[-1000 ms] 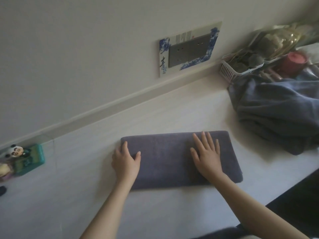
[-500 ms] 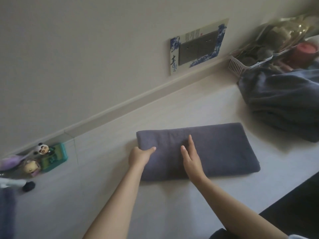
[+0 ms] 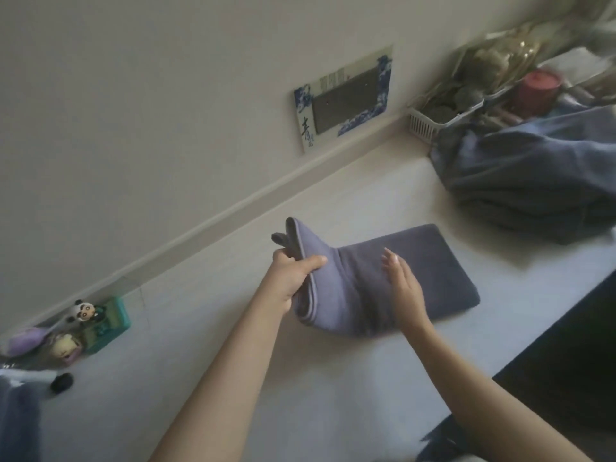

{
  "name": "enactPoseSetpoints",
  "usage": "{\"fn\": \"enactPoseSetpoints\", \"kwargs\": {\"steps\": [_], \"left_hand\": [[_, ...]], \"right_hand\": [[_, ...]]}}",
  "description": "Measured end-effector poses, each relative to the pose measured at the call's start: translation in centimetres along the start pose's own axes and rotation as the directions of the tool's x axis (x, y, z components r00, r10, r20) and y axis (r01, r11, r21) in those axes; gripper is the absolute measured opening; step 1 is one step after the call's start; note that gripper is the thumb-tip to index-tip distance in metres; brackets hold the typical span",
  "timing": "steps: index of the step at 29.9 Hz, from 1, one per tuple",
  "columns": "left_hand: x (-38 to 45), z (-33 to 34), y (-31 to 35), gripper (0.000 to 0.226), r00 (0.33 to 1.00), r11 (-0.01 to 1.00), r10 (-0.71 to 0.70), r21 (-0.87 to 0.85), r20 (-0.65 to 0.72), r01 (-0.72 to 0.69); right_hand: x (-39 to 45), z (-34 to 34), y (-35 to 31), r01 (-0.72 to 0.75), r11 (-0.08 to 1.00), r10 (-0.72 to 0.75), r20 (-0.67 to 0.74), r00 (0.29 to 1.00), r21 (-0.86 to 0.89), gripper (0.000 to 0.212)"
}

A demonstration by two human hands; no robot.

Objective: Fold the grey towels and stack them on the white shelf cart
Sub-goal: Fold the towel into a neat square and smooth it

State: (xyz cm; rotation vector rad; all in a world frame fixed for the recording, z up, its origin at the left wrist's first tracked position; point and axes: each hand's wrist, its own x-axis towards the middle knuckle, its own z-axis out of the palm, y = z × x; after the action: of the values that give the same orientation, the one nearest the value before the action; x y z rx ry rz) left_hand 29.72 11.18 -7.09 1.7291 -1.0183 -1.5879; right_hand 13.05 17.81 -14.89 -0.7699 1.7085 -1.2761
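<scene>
A pale tabletop (image 3: pixel 333 378) is shown running along a cream wall (image 3: pixel 150 95). At the far right of the tabletop, a heap of unfolded grey-blue towels (image 3: pixel 533 175) is seen, with a white basket (image 3: pixel 430 123) and a red cup (image 3: pixel 540 91) just behind it. At the centre, a folded grey towel (image 3: pixel 426 271) is laid flat over its right half, while its left end is raised off the surface and bent over toward the right. That raised end is gripped by the left hand (image 3: pixel 290 281), with the thumb curled over the upper face and the fingers hidden beneath. The towel is pressed near its middle by the right hand (image 3: pixel 405 291), held open with straight fingers at the fold line. On the wall, a blue-and-white plate (image 3: pixel 343 98) is mounted. At the left edge, a panda figure (image 3: pixel 83 311), a green box (image 3: pixel 110 323) and a small doll (image 3: pixel 66 348) are grouped against the wall.
</scene>
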Motion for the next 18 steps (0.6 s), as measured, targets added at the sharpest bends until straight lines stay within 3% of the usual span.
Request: {"fn": "enactPoseSetpoints", "kwargs": {"steps": [3,6,8,11,18], "left_hand": [[-0.9,2.6,0.7,0.055,0.998,0.996,0.054,0.065,0.017,-0.055],[-1.6,6.9,1.6,0.057,0.988,0.968,0.149,0.211,-0.047,-0.136],[-1.5,9.1,1.5,0.053,0.978,0.945,0.196,0.279,-0.065,-0.171],[-1.4,14.4,1.3,0.044,0.969,0.92,0.243,0.33,-0.053,-0.212],[1.0,23.3,-1.5,0.029,0.958,0.87,0.283,0.433,-0.05,-0.234]], "right_hand": [[1.0,-4.0,-0.5,-0.044,0.998,0.041,-0.091,0.995,-0.035,0.04],[3.1,-8.0,-0.1,-0.152,0.984,0.143,-0.092,0.985,-0.097,0.051],[4.0,-9.0,0.6,-0.235,0.971,0.234,-0.022,0.972,-0.04,0.061],[6.2,-11.7,0.4,-0.35,0.929,0.339,0.1,0.935,0.123,0.056],[8.7,-16.0,0.2,-0.456,0.883,0.383,0.386,0.839,0.115,0.063]]}}
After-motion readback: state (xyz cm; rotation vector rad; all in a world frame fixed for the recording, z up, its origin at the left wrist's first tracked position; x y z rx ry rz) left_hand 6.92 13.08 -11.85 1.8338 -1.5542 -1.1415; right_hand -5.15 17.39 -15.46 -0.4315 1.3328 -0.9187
